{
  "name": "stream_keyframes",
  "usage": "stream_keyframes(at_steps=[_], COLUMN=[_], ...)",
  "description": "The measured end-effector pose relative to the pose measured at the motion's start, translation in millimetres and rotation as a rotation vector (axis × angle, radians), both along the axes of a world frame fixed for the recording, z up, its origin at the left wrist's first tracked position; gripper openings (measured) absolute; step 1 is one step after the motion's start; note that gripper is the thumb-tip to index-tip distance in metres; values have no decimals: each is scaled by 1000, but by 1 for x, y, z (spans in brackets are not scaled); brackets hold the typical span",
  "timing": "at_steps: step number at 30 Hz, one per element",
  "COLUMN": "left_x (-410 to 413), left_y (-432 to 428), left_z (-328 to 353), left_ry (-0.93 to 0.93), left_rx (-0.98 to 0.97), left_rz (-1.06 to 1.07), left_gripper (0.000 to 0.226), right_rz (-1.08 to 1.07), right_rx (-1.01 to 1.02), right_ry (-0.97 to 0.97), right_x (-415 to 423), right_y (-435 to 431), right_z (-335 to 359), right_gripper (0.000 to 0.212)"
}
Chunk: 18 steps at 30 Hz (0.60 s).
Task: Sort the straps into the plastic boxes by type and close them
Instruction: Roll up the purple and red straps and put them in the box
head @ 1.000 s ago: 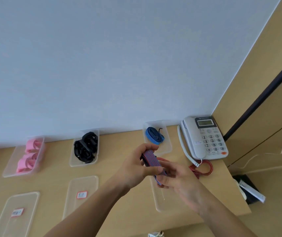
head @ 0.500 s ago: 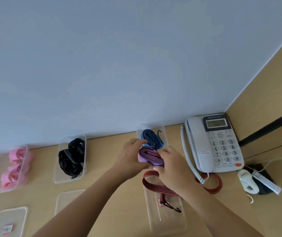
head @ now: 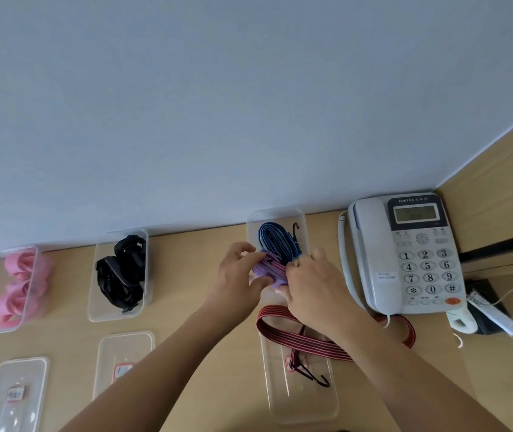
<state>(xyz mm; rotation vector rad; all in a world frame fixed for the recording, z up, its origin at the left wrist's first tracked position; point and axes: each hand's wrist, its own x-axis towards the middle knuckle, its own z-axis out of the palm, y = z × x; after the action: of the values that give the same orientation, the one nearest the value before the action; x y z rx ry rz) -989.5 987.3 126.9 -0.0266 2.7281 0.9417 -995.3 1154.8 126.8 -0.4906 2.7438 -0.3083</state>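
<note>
My left hand [head: 238, 275] and my right hand [head: 312, 283] both grip a folded purple-and-red striped strap [head: 269, 269] just over the near end of a clear plastic box [head: 275, 215] at the wall. A coiled blue strap [head: 275, 241] with a black hook lies in that box. A red striped strap [head: 298, 335] with a hook lies loose across a clear lid [head: 303, 403] below my hands. To the left stand a box of black straps [head: 121, 272] and a box of pink straps [head: 16, 288].
A grey desk telephone [head: 404, 254] sits right of the box, its cord running beside my right wrist. Two more labelled lids [head: 125, 363] [head: 15, 394] lie at the front left. A small white device and a black object [head: 482, 310] fill the right corner.
Both hands have carried the purple striped strap away from me, from above the lid to the box with the blue strap. The camera has tilted down.
</note>
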Motion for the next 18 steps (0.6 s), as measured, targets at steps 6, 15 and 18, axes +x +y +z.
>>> stream_keyframes(at_steps=[6, 15, 18], left_x=[-11, -13, -3], left_y=[4, 10, 7], left_z=[-4, -7, -7], left_ry=[-20, -51, 49], left_rx=[-161, -365, -291], left_rz=[-39, -184, -91], left_gripper=[33, 32, 35], right_rz=[-40, -175, -176], right_rx=[-15, -71, -111], right_ry=[40, 75, 68], right_x=[0, -8, -7], right_y=[-2, -4, -3], right_z=[-2, -16, -20], right_gripper=[37, 47, 50])
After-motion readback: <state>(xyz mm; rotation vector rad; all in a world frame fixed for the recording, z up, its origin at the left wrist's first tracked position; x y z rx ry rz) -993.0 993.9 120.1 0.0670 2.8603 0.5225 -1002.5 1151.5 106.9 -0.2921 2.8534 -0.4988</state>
